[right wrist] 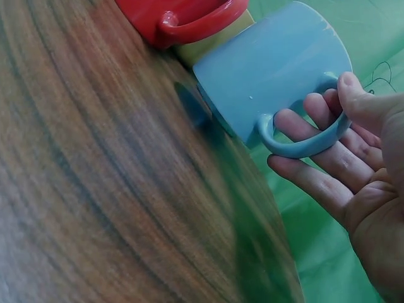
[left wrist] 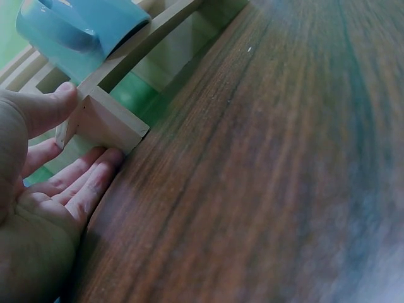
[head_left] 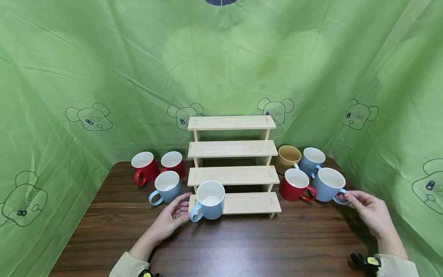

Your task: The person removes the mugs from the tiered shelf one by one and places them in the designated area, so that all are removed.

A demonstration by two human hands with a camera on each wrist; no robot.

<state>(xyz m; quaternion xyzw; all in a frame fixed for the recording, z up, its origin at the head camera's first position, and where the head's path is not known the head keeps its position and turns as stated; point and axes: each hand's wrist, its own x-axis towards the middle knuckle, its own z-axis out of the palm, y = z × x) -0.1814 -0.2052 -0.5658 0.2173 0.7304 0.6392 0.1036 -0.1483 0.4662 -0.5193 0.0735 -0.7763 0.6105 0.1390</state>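
A four-step wooden shelf (head_left: pixel 233 175) stands mid-table. On the left part of its lowest step sits a light blue mug (head_left: pixel 211 201), white inside, its handle turned front-left. My left hand (head_left: pixel 170 218) is at that step's left end, thumb against the board's corner and fairly straight fingers beside the wooden leg (left wrist: pixel 108 120); it holds no mug. On the right, my right hand (head_left: pixel 372 211) holds another light blue mug (head_left: pixel 327 185) by its handle, thumb on top and fingers around and through it. That mug looks slightly tilted in the right wrist view.
Left of the shelf stand two red mugs (head_left: pixel 147 170) and a light blue mug (head_left: pixel 167 187). On the right are a red mug (head_left: pixel 290 189), a yellow-brown mug (head_left: pixel 284 163) and a blue mug (head_left: pixel 306 165), close together. Green cloth (head_left: pixel 221 69) hangs around the dark wooden table (head_left: pixel 238 246).
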